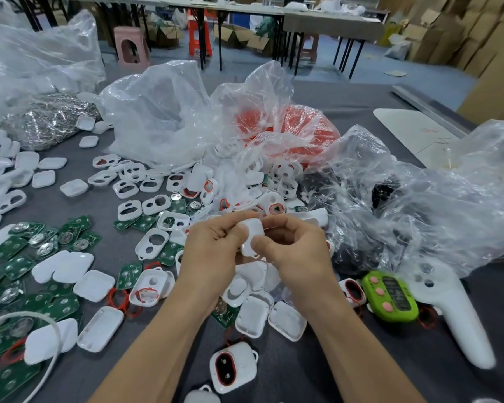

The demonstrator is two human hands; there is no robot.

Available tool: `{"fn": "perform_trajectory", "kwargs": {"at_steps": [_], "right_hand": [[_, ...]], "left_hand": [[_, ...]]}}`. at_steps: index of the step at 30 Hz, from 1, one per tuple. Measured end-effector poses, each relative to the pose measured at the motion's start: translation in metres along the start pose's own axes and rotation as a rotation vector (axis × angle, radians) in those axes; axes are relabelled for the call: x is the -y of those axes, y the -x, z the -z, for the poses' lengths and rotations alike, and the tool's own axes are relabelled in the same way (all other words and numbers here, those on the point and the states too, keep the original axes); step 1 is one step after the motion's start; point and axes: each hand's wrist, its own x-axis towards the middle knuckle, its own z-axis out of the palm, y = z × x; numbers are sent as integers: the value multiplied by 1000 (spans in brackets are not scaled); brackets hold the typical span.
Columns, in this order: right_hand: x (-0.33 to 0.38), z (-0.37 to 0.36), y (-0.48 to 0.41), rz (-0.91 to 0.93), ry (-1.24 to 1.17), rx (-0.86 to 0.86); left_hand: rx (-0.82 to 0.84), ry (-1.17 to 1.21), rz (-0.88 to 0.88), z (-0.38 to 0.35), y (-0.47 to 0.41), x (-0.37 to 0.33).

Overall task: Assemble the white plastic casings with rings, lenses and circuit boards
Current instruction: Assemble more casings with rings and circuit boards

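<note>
Both hands meet over the middle of the grey table on one white plastic casing point(253, 234). My left hand point(213, 251) grips its left side and my right hand point(294, 248) pinches its right side with the thumb on top. Loose white casing halves point(95, 285) lie all around. Green circuit boards point(18, 266) with coin cells cover the left side. Red rings point(120, 299) lie among the casings. An assembled casing with a red ring and dark lens point(233, 369) rests near the front edge.
Crumpled clear plastic bags point(169, 112) pile up behind and to the right, one holding red parts point(309, 126). A green device with pink buttons point(392, 296) and a white handheld controller point(454, 312) lie at the right. A silver foil bag point(53, 117) sits far left.
</note>
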Motion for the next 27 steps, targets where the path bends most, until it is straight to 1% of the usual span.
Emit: {"fn": "perform_trajectory", "kwargs": {"at_steps": [2, 5, 8, 10, 14, 17, 22, 27], "right_hand": [[3, 3, -1, -24, -71, 21], [7, 9, -4, -37, -157, -7], [8, 14, -4, -125, -306, 7], [10, 17, -4, -167, -349, 47], [11, 17, -3, -121, -244, 147], [9, 17, -3, -84, -193, 138], [6, 12, -2, -81, -150, 99], [10, 19, -4, -112, -182, 143]], "left_hand": [[14, -78, -29, 0, -1, 1], [32, -233, -63, 2, 0, 4], [70, -244, -60, 2, 1, 3], [72, -229, -74, 2, 2, -1], [28, -160, -93, 4, 5, -4], [-10, -145, -104, 4, 6, -3], [-47, -164, -105, 6, 5, -1], [-61, -273, -157, 3, 7, 2]]}}
